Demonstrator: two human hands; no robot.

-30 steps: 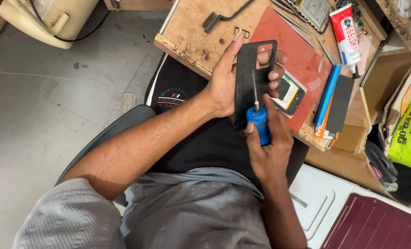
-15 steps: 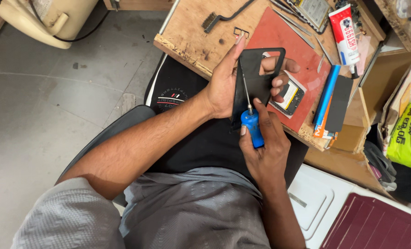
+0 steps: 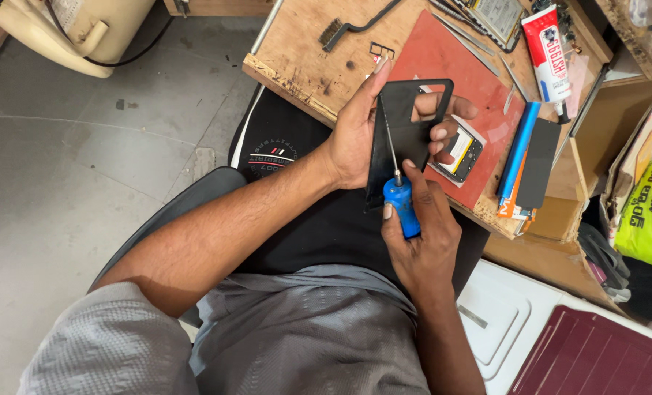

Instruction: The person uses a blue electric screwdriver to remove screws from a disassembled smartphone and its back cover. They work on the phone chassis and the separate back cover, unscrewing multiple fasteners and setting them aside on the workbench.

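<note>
The grey floor point(image 3: 84, 161) fills the whole left half of the frame and gives wide open room there; only a cream-coloured appliance point(image 3: 77, 29) with a dark cable sits at the upper left corner. The wooden workbench point(image 3: 304, 51) takes the upper middle and right, and its rough front edge runs diagonally from the upper centre down to the right, just above the person's lap. On the bench lies a red mat point(image 3: 480, 95), which reaches almost to this front edge.

In the centre of the frame, over the bench edge, the left hand point(image 3: 359, 135) holds a black phone back cover point(image 3: 406, 139). The thumb lies along the cover's left edge and the other fingers wrap behind it, with tips showing through the camera cut-out and at the right edge. The cover stands tilted, its lower end over the lap. The right hand point(image 3: 421, 241), just below, closes around the blue handle of a small screwdriver point(image 3: 398, 183); the thin shaft lies up across the cover's face.

Just right of the cover, a small phone part point(image 3: 461, 150) rests on the mat. Further right a blue flat tool point(image 3: 518, 150) and a black strip point(image 3: 540, 164) lie near the bench's right edge. A glue tube point(image 3: 548, 55) lies at the upper right, and a small brush point(image 3: 337, 31) at the upper centre.
</note>
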